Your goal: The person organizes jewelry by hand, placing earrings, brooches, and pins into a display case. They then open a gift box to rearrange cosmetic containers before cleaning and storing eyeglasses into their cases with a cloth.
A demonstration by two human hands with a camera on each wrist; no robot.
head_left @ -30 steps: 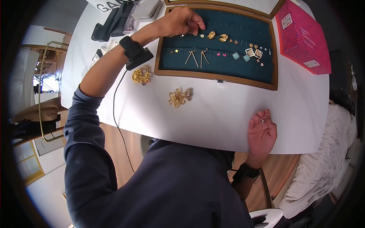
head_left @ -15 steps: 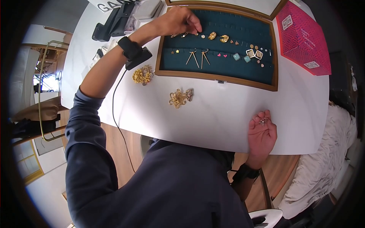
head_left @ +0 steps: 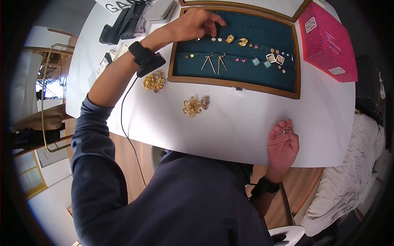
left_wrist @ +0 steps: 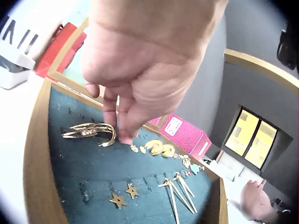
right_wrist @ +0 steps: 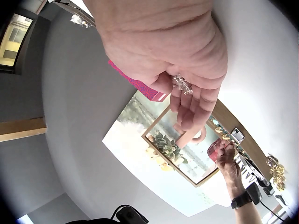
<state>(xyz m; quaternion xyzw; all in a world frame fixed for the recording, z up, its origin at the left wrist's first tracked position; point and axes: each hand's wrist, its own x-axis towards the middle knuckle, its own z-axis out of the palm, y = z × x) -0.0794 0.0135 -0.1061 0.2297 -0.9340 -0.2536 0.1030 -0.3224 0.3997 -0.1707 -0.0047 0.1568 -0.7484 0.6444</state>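
My left hand (head_left: pixel 191 25) hovers over the dark green lining of a wooden earring box (head_left: pixel 205 82), fingertips beside a pair of clear stone studs (head_left: pixel 216 39). Nothing shows between its fingers. In the left wrist view, long gold earrings (left_wrist: pixel 91 132) lie near the fingers, with gold star studs (left_wrist: pixel 125 196) closer to the camera. My right hand (head_left: pixel 282 148) is palm up over the table's front right, fingers curled around small sparkling silver jewelry (right_wrist: pixel 182 85). Gold twisted earrings (head_left: pixel 236 40), bar-shaped drop earrings (head_left: pixel 220 64) and pink heart studs (head_left: pixel 240 60) sit in rows.
A gold flower-shaped ornament (head_left: pixel 192 107) and a gold cluster piece (head_left: pixel 154 81) lie on the white table (head_left: pixel 230 131). A pink patterned box (head_left: pixel 330 49) stands right of the earring box. Dark cases (head_left: pixel 123 25) are at the back left. A cable (head_left: pixel 122 115) trails from the left wrist.
My left fingers have lifted off a clear stud and spread apart; that stud now shows beside its match. The right hand stays in place with the silver jewelry.
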